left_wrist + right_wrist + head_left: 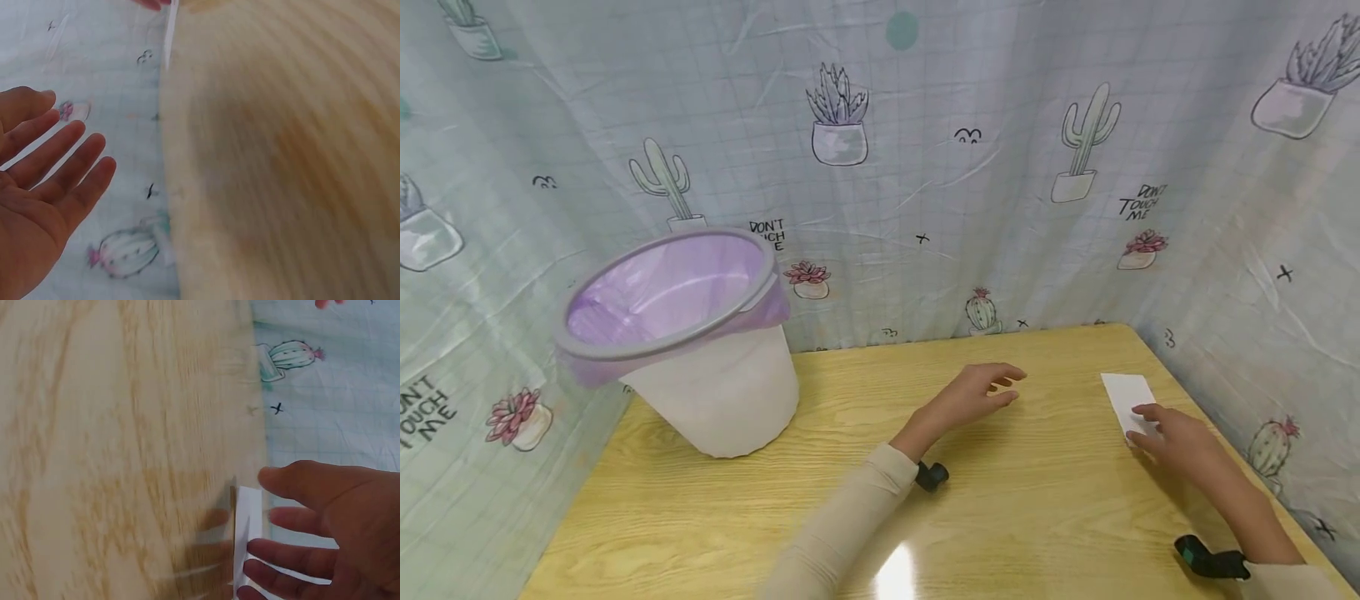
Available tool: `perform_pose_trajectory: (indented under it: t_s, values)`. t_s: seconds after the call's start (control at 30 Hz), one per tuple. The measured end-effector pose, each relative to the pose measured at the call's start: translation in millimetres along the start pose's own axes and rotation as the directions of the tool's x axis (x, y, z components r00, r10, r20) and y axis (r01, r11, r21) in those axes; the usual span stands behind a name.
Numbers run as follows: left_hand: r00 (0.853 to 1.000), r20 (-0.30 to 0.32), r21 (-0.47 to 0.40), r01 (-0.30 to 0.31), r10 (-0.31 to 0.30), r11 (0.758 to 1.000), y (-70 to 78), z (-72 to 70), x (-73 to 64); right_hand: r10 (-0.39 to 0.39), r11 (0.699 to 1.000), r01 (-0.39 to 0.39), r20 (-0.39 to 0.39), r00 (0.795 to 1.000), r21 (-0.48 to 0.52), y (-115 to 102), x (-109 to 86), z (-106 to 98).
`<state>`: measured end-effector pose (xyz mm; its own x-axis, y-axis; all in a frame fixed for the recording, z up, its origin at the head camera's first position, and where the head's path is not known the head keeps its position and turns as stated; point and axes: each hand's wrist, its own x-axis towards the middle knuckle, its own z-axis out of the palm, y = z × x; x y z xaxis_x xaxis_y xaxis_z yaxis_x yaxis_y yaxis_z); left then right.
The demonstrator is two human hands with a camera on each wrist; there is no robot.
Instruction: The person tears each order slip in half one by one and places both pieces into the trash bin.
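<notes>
A white slip of paper lies at the right end of the wooden table, seen edge-on in the right wrist view. My right hand is at its near end, fingers spread. In the right wrist view, fingertips meet the slip while the thumb stays apart from it. My left hand hovers over the middle of the table with nothing in it, its fingers loosely extended. Whether the slip is folded is hard to tell.
A white bin with a purple liner and grey rim stands on the table's left side. Behind and beside the table hangs a curtain printed with cacti. Each wrist wears a black camera.
</notes>
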<state>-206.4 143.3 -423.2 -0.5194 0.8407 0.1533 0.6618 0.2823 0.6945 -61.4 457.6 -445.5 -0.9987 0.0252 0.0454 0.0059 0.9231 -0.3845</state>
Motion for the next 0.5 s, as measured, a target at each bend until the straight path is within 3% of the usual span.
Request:
perform_pose_trajectory:
  t_s: [0.13,0.27,0.4,0.5]
  values:
    - [0.998,0.053,0.05,-0.02,0.018,0.999,11.1,25.2,26.7,-0.095,0.991,0.093,-0.014,0.995,-0.094,3.3,-0.3,3.6]
    - [0.995,0.103,0.159,-0.019,0.002,0.987,26.8,55.9,61.0,-0.183,0.975,0.178,-0.027,0.983,-0.131,8.7,1.2,0.5]
    - [0.987,0.159,0.269,-0.008,-0.036,0.963,35.4,88.8,90.8,-0.238,0.964,0.232,-0.03,0.971,-0.128,12.9,4.1,-0.5]
    - [0.975,0.206,0.361,0.001,-0.081,0.933,33.8,109.5,99.8,-0.265,0.958,0.258,-0.042,0.963,-0.124,16.0,1.2,6.4]
